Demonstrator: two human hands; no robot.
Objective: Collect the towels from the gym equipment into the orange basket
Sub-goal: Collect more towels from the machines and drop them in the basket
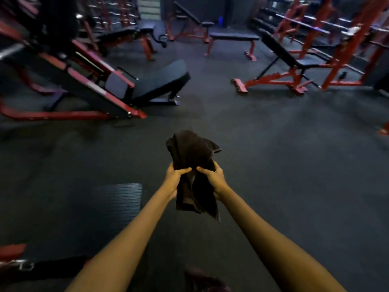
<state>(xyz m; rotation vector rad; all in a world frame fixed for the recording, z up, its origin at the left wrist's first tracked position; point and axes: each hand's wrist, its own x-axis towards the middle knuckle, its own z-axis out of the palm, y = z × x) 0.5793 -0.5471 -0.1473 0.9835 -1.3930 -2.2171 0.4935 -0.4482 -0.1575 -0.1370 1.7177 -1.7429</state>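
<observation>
- Across the whole frame we see a dark rubber gym floor point(273, 165), with a ribbed mat panel point(120, 199) set into it at lower left of centre.
- At upper left we note a red-framed leg-press machine point(84, 81), its black padded seat point(160, 81) tilted toward the centre.
- At upper right we see a red-framed incline bench point(282, 53) standing in front of a red rack point(345, 39); the rack's contents are too blurred for us to name.
- At top centre, farther back, we mark a flat bench point(233, 36) with a black pad on red legs.
- In the centre we find the dark towel point(193, 152), bunched and held above the floor; one part rises above the hands, and a loose tail hangs below them between the forearms.
- Left of the towel we see the left hand point(174, 178), fingers curled round the cloth's left side, thumb lying across its front.
- Right of it we see the right hand point(214, 178), likewise gripping, with the thumb across the front and nearly meeting the left thumb; the other fingers wrap behind the fabric.
- At the bottom edge, centre, we note a dark blurred shape point(202, 279) that we cannot identify.
</observation>
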